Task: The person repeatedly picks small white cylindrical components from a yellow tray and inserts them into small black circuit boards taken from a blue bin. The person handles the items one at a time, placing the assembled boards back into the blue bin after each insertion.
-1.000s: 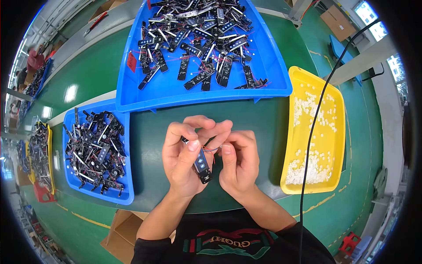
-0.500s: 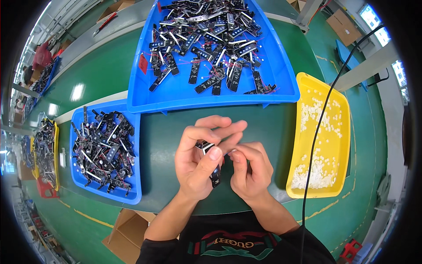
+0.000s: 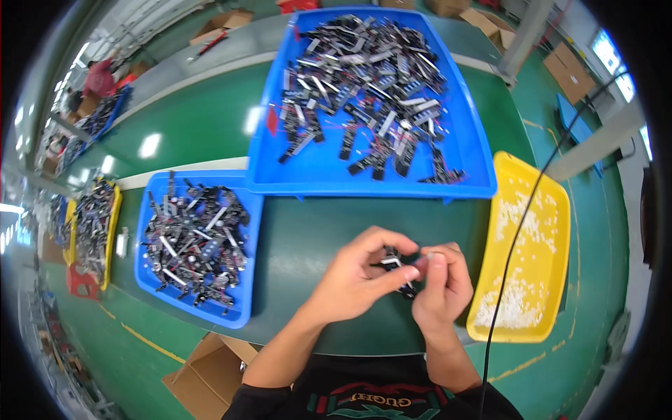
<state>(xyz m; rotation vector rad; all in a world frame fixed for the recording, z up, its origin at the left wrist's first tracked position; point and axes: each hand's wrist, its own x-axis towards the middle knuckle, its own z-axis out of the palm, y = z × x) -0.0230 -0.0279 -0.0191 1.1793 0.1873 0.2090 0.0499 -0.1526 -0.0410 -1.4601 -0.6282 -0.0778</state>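
Observation:
My left hand [image 3: 357, 276] is closed around a small black circuit board [image 3: 408, 289] with a light strip. Much of the board is hidden by the fingers, and a short end shows below my left thumb. My right hand [image 3: 446, 283] meets the left fingertips, its thumb and forefinger pinched together at the board. Whatever sits in that pinch is too small and blurred to make out. Both hands are above the dark green tabletop [image 3: 301, 245].
A large blue tray [image 3: 269, 171] piled with similar boards and thin wires stands ahead. To the left is a smaller blue tray [image 3: 241, 308] of boards. At right, a yellow tray [image 3: 553, 280] holds small white pieces. A black cable [image 3: 514, 245] hangs in front of it.
The whole view has shifted, so the trays appear lower and further right. My left fingers, raised before, are now curled in round the board, and both hands have come closer together.

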